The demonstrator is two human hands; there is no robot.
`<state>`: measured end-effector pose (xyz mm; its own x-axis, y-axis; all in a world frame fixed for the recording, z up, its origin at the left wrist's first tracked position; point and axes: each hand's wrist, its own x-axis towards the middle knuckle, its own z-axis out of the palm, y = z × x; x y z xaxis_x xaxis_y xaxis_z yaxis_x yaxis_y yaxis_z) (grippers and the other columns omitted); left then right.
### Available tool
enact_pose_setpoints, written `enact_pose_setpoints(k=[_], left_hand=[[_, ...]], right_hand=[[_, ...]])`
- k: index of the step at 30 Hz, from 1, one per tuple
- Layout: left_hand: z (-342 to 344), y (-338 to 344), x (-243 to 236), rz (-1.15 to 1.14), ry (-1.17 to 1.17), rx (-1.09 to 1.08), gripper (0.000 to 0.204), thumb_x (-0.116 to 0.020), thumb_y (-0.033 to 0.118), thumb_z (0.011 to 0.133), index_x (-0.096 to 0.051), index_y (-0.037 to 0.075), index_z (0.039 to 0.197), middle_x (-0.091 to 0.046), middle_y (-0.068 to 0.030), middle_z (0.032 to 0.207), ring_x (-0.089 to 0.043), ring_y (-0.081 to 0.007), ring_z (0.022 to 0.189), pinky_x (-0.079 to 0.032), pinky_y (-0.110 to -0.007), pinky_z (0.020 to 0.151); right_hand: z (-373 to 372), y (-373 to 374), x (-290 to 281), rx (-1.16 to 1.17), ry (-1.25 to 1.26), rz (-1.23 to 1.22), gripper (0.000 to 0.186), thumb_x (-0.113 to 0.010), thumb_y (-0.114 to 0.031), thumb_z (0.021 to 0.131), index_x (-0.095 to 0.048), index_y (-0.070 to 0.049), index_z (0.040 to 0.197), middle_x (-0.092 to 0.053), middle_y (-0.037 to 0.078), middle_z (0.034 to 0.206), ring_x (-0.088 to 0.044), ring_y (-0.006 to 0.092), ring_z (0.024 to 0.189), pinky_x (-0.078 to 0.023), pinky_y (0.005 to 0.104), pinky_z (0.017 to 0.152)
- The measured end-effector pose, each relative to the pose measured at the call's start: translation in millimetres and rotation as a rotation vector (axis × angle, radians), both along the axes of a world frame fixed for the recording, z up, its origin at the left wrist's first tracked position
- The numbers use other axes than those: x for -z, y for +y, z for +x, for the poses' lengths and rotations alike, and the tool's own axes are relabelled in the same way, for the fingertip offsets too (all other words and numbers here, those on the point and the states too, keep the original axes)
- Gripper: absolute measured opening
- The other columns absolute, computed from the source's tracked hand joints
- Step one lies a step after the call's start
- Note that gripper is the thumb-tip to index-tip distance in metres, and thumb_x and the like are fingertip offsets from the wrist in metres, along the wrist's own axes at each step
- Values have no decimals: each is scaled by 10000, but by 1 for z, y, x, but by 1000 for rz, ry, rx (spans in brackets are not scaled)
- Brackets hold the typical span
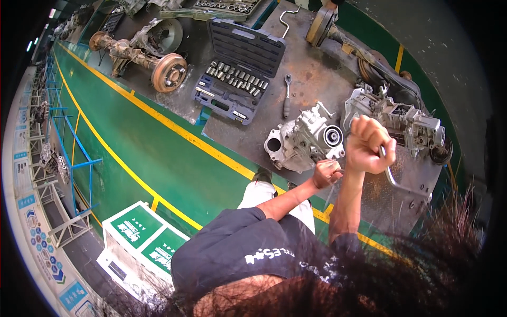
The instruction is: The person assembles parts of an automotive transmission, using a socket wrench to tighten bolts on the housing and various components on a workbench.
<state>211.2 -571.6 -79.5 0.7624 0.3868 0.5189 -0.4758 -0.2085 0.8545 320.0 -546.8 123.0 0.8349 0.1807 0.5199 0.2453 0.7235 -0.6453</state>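
Note:
My right hand [371, 145] is closed in a fist around a bent metal crank handle [391, 178], whose lower arm runs toward the table's right edge. Below and left of it, my left hand [327, 173] is closed, close to the front of a grey cast-metal gearbox housing [303, 140]. A small metallic bit shows at its fingers, too small to name. The housing has a round dark opening at its left and a ringed bearing seat on its right. A second gearbox assembly [404, 121] lies just beyond my right hand.
On the metal table [317, 74] are a ratchet wrench [287, 95], an open socket set case [240, 71] and another bent crank handle [285, 22]. Rusty axle parts [137, 58] lie farther left. A white and green box [142, 238] stands on the green floor [142, 148] at lower left.

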Motion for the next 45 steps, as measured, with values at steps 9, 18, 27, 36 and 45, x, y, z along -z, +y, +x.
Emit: enact_pose_setpoints(k=[9,18,27,36,45], left_hand=[[-8,0,18,-126,-78,9,265,-629,162,891,-491,56,690,-490,-97,607,-514,-281,504,-411,-374,496],[4,-6,-2,-19,-57,85,374,-680,308,941,-525,72,696,-510,-73,600,-533,-271,501,-416,-375,494],[-7,-3,-4,67,39,-105,345,-710,261,927,-532,59,711,-480,-92,588,-518,-315,504,-413,-410,501],[-7,2,-3,60,83,-38,508,-610,448,996,-490,59,693,-460,-104,572,-520,-316,493,-397,-401,480],[-3,2,-9,64,44,-25,539,-571,476,1010,-487,59,679,-453,-108,574,-524,-322,500,-398,-402,487]], right_hand=[[-64,13,-2,-1051,-13,172,492,-493,-341,859,-256,-109,496,-270,37,480,-235,225,406,-207,387,414],[-61,-106,-30,-1970,312,131,558,-391,-400,1027,-406,-96,559,-360,12,453,-348,186,308,-265,344,335],[-169,-79,-38,576,378,-771,540,-359,-395,1111,-433,60,1392,-430,-16,618,-361,54,501,-278,224,454],[-142,-111,29,440,154,-400,679,-400,-517,1077,-615,112,1215,-246,-79,573,-200,39,481,-161,245,473],[-133,-119,16,596,69,-437,637,-433,-495,1059,-675,88,966,-343,-50,547,-287,46,474,-233,229,484]])
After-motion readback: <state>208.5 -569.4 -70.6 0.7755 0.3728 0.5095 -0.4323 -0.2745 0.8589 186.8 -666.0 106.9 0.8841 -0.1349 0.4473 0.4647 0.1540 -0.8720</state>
